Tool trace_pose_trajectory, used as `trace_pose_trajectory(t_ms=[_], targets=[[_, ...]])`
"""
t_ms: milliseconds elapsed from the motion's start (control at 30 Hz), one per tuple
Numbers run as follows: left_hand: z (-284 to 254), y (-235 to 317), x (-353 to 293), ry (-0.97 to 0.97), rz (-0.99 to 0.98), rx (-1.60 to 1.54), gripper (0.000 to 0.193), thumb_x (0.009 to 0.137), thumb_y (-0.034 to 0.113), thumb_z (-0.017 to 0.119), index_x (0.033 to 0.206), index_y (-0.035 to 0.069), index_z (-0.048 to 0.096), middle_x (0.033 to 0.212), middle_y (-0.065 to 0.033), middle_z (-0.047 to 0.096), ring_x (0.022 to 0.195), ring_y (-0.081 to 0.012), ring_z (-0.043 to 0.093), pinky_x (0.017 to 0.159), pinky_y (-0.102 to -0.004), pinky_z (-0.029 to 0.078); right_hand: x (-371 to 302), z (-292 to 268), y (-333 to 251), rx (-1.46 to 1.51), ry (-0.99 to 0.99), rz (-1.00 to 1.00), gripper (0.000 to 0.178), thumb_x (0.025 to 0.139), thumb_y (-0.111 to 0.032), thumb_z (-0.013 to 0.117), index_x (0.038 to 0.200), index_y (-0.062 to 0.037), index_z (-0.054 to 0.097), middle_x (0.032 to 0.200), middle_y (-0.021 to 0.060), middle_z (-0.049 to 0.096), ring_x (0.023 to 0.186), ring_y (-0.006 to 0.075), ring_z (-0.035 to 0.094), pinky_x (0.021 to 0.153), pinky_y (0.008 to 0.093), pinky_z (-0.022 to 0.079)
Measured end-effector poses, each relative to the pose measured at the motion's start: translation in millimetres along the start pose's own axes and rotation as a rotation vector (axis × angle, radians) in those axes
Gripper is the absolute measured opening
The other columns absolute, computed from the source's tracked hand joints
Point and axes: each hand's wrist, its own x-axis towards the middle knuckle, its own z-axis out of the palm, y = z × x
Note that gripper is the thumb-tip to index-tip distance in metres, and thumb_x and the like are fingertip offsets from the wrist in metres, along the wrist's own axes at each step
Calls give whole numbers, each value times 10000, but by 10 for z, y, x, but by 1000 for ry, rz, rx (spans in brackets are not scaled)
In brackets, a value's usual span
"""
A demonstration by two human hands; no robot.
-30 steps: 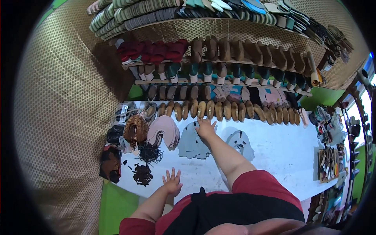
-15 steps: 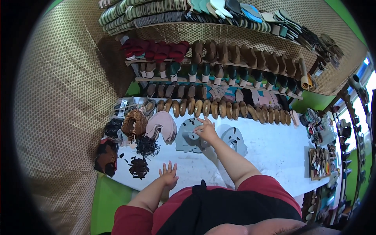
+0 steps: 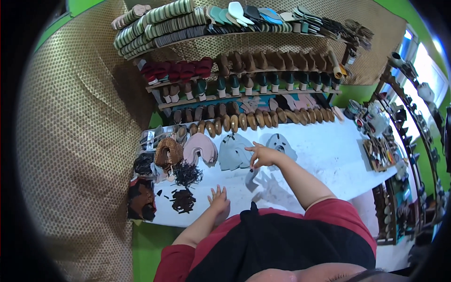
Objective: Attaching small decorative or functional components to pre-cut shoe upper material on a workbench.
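Note:
My right hand (image 3: pixel 264 156) is over the middle of the white table, thumb and a finger pinched on a curved grey shoe upper piece (image 3: pixel 252 181) that hangs below them. A small dark spot shows at the pinch. Just behind lies a fanned pile of grey upper pieces (image 3: pixel 231 157) with small black marks, and a second grey pile (image 3: pixel 281 143) sits to its right, partly behind my wrist. Near the front edge, my left hand (image 3: pixel 218 201) is open with fingers spread, low over or on the table, holding nothing. To its left lies a heap of small dark strips (image 3: pixel 183 201).
Pink upper pieces (image 3: pixel 199 146), leopard-print pieces (image 3: pixel 168 152) and a tangle of black strips (image 3: pixel 188 174) lie left. Brown shoe lasts (image 3: pixel 251 121) line the back, below shoe racks (image 3: pixel 263 92). A tool box (image 3: pixel 378 154) stands at the right edge.
My right hand has left the grey pile and come nearer, now with a grey piece hanging from its fingers. My left hand stays open near the front edge. The whole view has shifted.

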Motion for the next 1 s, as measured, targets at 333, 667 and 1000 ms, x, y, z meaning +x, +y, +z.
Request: trace_pose_trajectory(t_ms=[333,667,1000], targets=[[-471,-979,-441,448,347,-398,492,903,130,551,1392,87,525,1520,-167,425,1463,-438,255,1159,-584,226,1277,978,-656,-303,-430,62,179,736,-311,771,905,-262,805,1436,130,541,1397,351,388,1158,560,248],[-657,-2465,-1000,834,162,-250,492,874,84,564,1364,59,532,1509,-180,423,1452,-456,260,1171,-550,221,1332,2172,-1184,-300,164,133,651,904,-430,634,1474,-187,436,1581,106,336,1487,359,233,1134,672,221],[-507,-3045,-1049,655,91,-65,589,901,162,581,1455,46,417,1600,-177,271,1486,-437,178,1196,-503,198,972,2810,-1222,-382,167,207,803,925,-520,542,1562,-134,243,1630,123,212,1518,337,144,1160,674,79]])
